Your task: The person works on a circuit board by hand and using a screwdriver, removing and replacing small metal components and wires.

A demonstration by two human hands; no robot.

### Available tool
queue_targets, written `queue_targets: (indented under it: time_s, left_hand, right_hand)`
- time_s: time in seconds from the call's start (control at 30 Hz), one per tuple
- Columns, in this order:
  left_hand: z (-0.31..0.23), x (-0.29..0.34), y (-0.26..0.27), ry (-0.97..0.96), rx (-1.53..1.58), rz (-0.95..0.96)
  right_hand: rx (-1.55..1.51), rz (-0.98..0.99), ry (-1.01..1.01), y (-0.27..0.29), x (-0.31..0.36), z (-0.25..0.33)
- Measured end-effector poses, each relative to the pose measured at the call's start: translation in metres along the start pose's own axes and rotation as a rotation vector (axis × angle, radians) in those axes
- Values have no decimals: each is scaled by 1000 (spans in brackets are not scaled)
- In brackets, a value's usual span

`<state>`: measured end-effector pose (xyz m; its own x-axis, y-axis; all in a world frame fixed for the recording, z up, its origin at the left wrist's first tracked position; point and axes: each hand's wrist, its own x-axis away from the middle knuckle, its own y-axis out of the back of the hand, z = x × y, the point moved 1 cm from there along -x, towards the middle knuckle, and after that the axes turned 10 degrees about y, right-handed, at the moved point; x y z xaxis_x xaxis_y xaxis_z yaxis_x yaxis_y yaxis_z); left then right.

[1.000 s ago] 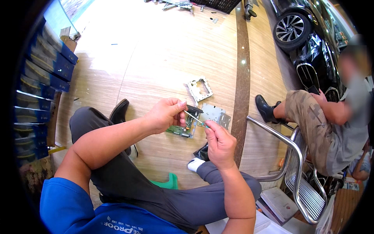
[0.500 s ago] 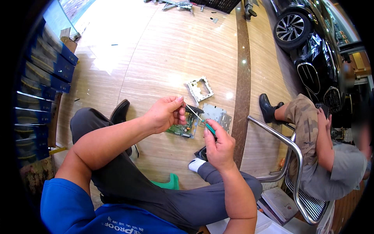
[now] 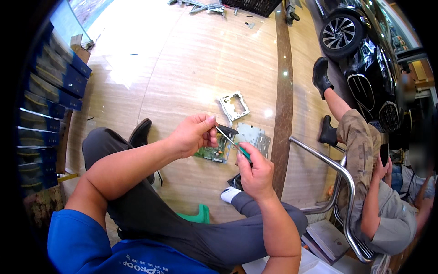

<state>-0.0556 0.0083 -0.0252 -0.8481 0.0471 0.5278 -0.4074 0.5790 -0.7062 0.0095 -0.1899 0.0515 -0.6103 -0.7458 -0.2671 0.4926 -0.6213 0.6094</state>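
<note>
My right hand point(image 3: 257, 177) is wrapped round the green handle of a thin screwdriver point(image 3: 226, 136), its shaft slanting up and left. At the shaft's tip my left hand point(image 3: 192, 136) is closed in a pinch of thumb and fingers. Whether it grips the tip or a tiny part there is hidden. Below my hands, on the floor, lies a green circuit board point(image 3: 213, 155), partly covered by my left fingers. A grey metal plate point(image 3: 247, 132) is to its right, and a white rectangular frame point(image 3: 225, 110) lies farther off.
A green plastic stool point(image 3: 204, 213) shows between my legs. To the right stands a metal-tube chair point(image 3: 349, 182), with a seated person holding a phone point(image 3: 384, 154). Blue boxes point(image 3: 43, 100) line the left. A black car point(image 3: 369, 68) and a black crate point(image 3: 255, 5) are beyond.
My hands have barely moved; the screwdriver handle has turned or tilted slightly in my right hand. The seated person has shifted, stretching one leg farther away.
</note>
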Motion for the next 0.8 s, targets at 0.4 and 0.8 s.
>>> queue_targets:
  time_s: [0.4, 0.8]
  left_hand:
    - [6, -5, 3, -14, -73, -63]
    - [15, -5, 5, 47, -84, -5]
  right_hand:
    - [-19, -22, -51, 0, 2, 1]
    - [73, 30, 24, -8, 7, -4]
